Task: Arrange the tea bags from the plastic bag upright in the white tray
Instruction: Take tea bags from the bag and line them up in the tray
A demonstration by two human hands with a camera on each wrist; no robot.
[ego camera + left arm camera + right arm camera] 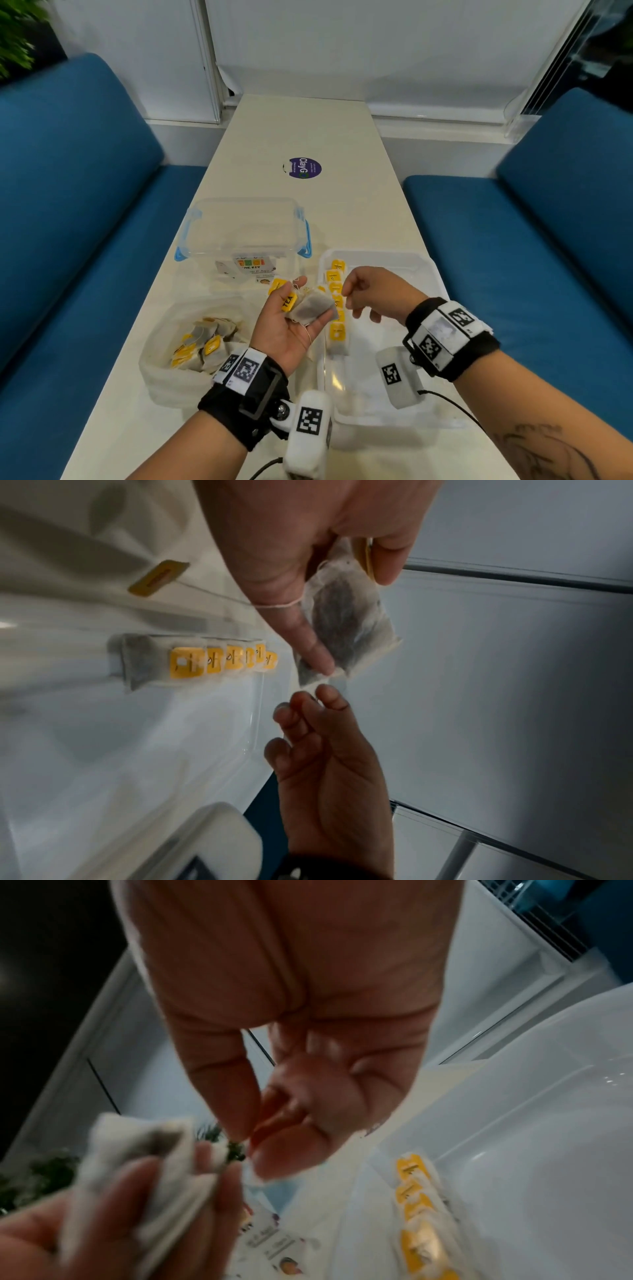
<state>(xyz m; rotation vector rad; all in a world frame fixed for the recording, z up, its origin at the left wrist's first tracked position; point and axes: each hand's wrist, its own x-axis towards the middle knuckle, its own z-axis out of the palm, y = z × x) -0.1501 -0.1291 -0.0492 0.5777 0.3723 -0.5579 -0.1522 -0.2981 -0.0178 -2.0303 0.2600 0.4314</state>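
Observation:
My left hand [287,327], palm up, holds a few tea bags [310,305] with yellow tags; in the left wrist view its thumb and fingers [308,642] curl round the tea bags [346,620], and a string loops over one finger. My right hand [363,291] hovers over the white tray [380,257] with curled fingers, and its thumb and forefinger [325,696] pinch a corner of one bag. A row of tea bags [337,301] stands upright along the tray's left side. The plastic bag [191,346], at the left, holds several more.
A clear lidded box [239,233] with blue latches stands behind the plastic bag. A purple sticker [303,168] lies farther up the narrow cream table. Blue benches [85,205] flank both sides. The tray's right part [548,1123] is bare.

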